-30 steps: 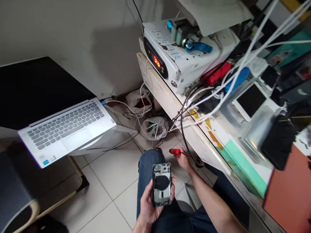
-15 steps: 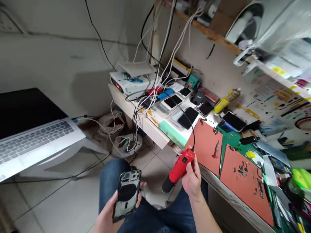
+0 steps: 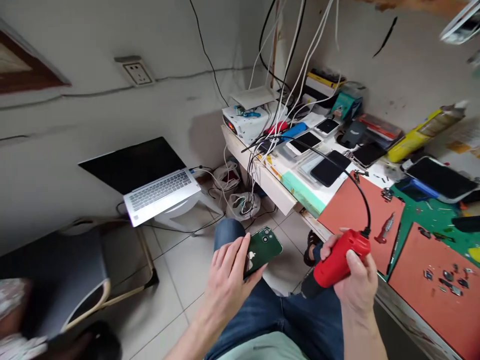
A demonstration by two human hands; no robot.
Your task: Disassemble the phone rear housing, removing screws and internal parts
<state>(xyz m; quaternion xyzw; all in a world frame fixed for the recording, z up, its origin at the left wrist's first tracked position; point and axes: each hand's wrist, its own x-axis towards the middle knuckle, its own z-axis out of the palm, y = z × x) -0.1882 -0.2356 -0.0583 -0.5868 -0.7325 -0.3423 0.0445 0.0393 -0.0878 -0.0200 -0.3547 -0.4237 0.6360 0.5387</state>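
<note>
A dark green phone housing [image 3: 267, 250] with two camera rings and a pale logo lies in my left hand [image 3: 228, 267], its back facing up. My left fingers lie over its left end and the thumb runs along its lower edge. My right hand [image 3: 356, 280] is wrapped round a red power tool [image 3: 339, 260] with a black nose pointing down and left. A black cable [image 3: 363, 200] runs from the tool's upper end over the bench. The tool and the housing are apart, both above my lap.
Orange mats [image 3: 442, 295] with small parts and a red-handled driver [image 3: 384, 230] lie on the bench at the right. Phones [image 3: 330, 168] and a yellow tube [image 3: 420, 131] sit behind them. At the left are a laptop [image 3: 161, 192] and a chair [image 3: 71, 270] with someone partly visible.
The housing has been turned over, from its inner side to its green back. My left hand now lies over it. The view has swung left, and both hands appear further right.
</note>
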